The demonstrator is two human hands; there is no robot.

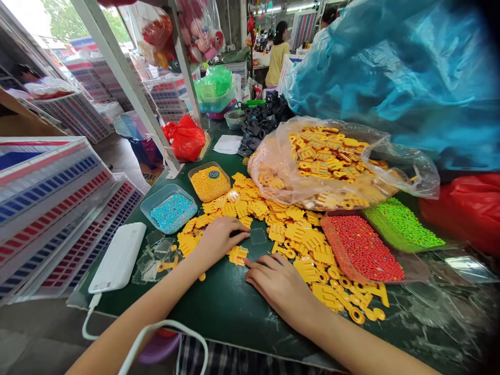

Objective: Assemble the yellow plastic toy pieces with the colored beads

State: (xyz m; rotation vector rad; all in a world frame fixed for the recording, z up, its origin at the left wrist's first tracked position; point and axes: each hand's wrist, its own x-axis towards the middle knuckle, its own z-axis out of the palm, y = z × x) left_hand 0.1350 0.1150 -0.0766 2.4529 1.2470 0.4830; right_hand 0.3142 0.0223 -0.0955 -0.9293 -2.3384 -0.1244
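Note:
Both my hands rest on a dark green table (222, 302). My left hand (219, 238) lies palm down, fingers curled over a small yellow plastic piece (238, 255) at the edge of a heap of yellow plastic parts (297, 234). My right hand (279, 284) lies flat beside it, fingers stretched toward that same piece, holding nothing. A small clear plastic square (258, 236) lies just beyond the fingertips.
Trays of blue beads (173, 212), yellow beads (210, 182), red beads (363, 250) and green beads (402, 224) ring the heap. A clear bag of yellow parts (332, 161), a white power bank (119, 258), stacked crates (50, 208), a red bag (186, 138). A person stands far back.

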